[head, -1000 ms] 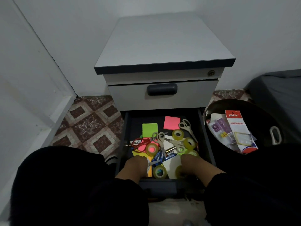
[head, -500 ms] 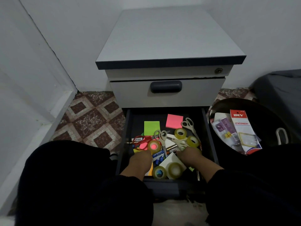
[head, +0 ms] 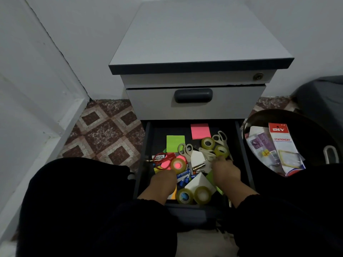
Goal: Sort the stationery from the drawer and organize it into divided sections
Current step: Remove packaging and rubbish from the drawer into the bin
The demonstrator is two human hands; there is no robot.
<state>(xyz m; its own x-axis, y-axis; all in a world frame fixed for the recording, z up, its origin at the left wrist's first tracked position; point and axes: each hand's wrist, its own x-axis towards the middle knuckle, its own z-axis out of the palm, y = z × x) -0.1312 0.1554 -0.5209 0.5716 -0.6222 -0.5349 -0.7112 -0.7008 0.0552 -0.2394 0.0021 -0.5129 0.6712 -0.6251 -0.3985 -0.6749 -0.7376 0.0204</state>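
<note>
The open dark drawer point(head: 146, 164) holds mixed stationery. At the back lie a green sticky pad point(head: 175, 143) and a pink sticky pad point(head: 200, 131). White scissors point(head: 185, 150), red scissors point(head: 164, 160), blue pens point(head: 183, 178) and a marker point(head: 198, 166) sit mid-drawer among several tape rolls. Two tape rolls point(head: 194, 195) stand side by side at the front. My left hand point(head: 163, 180) is just below a tape roll point(head: 178, 165) that lies over pink paper; its fingers are hidden. My right hand point(head: 225, 170) reaches forward, its fingertips at a yellow tape roll point(head: 221, 151) and another pair of white scissors point(head: 207, 153).
A black basin point(head: 315, 130) on the right holds stationery packets point(head: 282, 145). The cabinet's upper drawer point(head: 232, 104) is closed above the open one. Patterned floor tiles point(head: 107, 134) lie to the left by a white wall. My dark sleeves cover the drawer's front edge.
My right hand left the front right corner, where a tape roll now stands beside another, and moved back toward the yellow roll and scissors. My left hand shifted slightly forward.
</note>
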